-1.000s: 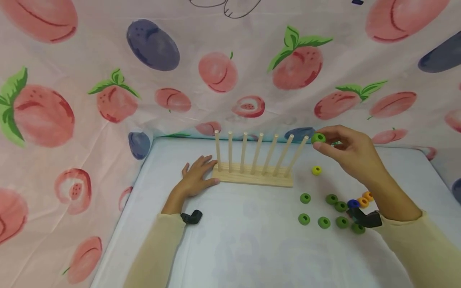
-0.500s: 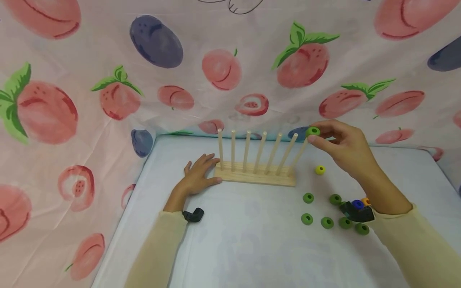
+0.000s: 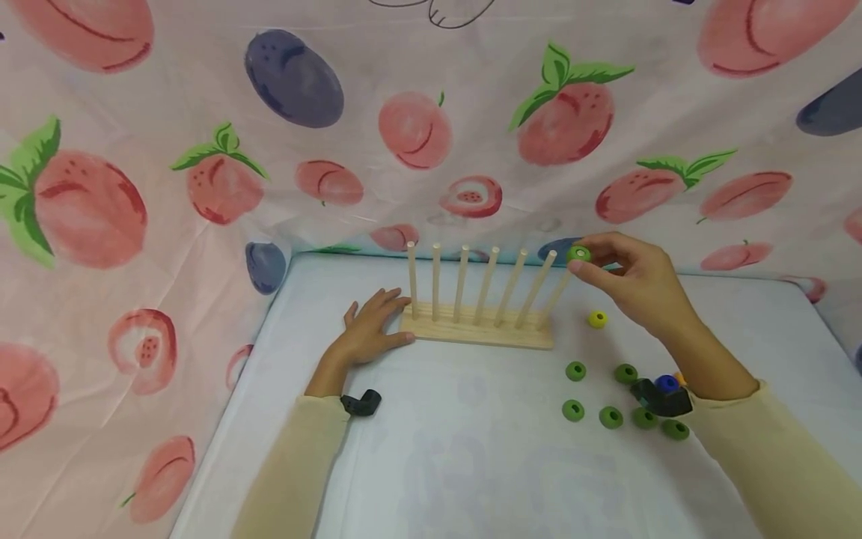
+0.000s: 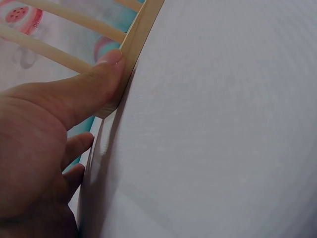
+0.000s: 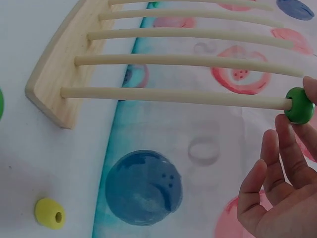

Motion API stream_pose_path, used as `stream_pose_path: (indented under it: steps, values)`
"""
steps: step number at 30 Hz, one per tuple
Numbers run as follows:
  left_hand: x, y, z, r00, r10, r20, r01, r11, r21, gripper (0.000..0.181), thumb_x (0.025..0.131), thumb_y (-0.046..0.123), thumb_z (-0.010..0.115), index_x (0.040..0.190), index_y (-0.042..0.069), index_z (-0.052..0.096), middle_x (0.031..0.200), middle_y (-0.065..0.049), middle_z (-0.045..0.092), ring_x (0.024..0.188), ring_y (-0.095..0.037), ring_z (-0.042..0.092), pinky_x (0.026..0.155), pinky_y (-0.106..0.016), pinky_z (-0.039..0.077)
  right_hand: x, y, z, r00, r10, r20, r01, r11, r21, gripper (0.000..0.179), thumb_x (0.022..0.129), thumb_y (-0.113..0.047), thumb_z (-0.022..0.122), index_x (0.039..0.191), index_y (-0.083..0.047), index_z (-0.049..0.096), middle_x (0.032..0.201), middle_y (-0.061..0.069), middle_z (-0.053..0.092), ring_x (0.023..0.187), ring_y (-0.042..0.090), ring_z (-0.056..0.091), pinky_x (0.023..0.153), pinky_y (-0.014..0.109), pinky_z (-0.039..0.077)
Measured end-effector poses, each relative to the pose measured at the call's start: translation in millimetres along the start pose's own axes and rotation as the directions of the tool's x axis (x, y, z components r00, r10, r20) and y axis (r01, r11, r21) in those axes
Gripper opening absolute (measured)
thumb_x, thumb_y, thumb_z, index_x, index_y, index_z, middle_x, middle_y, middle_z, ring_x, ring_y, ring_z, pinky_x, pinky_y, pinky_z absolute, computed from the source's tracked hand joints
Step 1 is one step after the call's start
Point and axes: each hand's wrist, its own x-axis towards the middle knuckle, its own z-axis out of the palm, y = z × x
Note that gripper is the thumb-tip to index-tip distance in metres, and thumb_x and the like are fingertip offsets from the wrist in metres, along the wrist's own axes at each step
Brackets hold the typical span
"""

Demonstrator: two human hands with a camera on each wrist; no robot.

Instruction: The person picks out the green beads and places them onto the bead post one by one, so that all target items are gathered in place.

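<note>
A wooden peg rack (image 3: 477, 334) with a row of upright pegs stands toward the back of the table. My left hand (image 3: 367, 333) holds its left end, the thumb on the front edge and the index finger at the back corner; in the left wrist view the thumb (image 4: 94, 87) presses on the base. Between thumb and fingers my right hand (image 3: 636, 283) pinches a green bead (image 3: 578, 255) at the top of the rightmost peg. Seen from the right wrist, that peg's tip (image 5: 277, 103) enters the bead's hole (image 5: 300, 106). No beads sit on the other pegs.
A yellow bead (image 3: 597, 320) lies right of the rack. Several green beads (image 3: 610, 417) are spread nearer the front, by a blue bead (image 3: 667, 383). The right wrist's black camera (image 3: 663, 398) partly covers this group. A fruit-print cloth (image 3: 414, 131) hangs close behind the rack.
My right hand has carried the green bead leftward onto the tip of the rightmost peg, then slightly down. The left hand keeps its place on the rack; the head view has shifted a little.
</note>
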Motion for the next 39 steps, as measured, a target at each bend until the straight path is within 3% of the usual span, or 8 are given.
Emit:
stream_pose_path:
  steps: [10, 16, 39]
  values:
    - [0.4, -0.4, 0.8, 1.0, -0.005, 0.006, 0.005, 1.0, 0.004, 0.073, 0.092, 0.051, 0.071, 0.154, 0.025, 0.044, 0.17, -0.001, 0.024, 0.16, -0.03, 0.01, 0.121, -0.067, -0.006, -3.4, 5, 7, 1.0, 0.002, -0.015, -0.002, 1.0, -0.014, 0.037, 0.09, -0.043, 0.078, 0.119, -0.02, 0.073, 0.107, -0.008, 0.07, 0.102, 0.008, 0.058, 0.079, 0.013, 0.047]
    - [-0.3, 1.5, -0.9, 1.0, 0.004, 0.005, -0.004, 1.0, -0.004, 0.073, 0.092, 0.05, 0.072, 0.154, 0.025, 0.044, 0.17, -0.001, 0.024, 0.16, -0.03, 0.009, 0.12, -0.068, -0.006, -2.9, 8, 8, 1.0, 0.026, -0.009, -0.026, 0.999, -0.034, 0.041, 0.088, -0.044, 0.08, 0.119, -0.018, 0.072, 0.115, -0.008, 0.066, 0.106, 0.011, 0.056, 0.078, 0.01, 0.046]
    - [-0.6, 2.0, -0.9, 1.0, -0.013, 0.013, 0.013, 1.0, 0.003, 0.073, 0.092, 0.05, 0.072, 0.155, 0.025, 0.044, 0.171, -0.001, 0.024, 0.16, -0.03, 0.009, 0.121, -0.067, -0.006, -3.6, 12, 11, 0.999, 0.035, 0.009, -0.034, 0.999, -0.033, 0.04, 0.087, -0.046, 0.08, 0.114, -0.018, 0.072, 0.118, -0.007, 0.063, 0.108, 0.01, 0.055, 0.08, 0.011, 0.046]
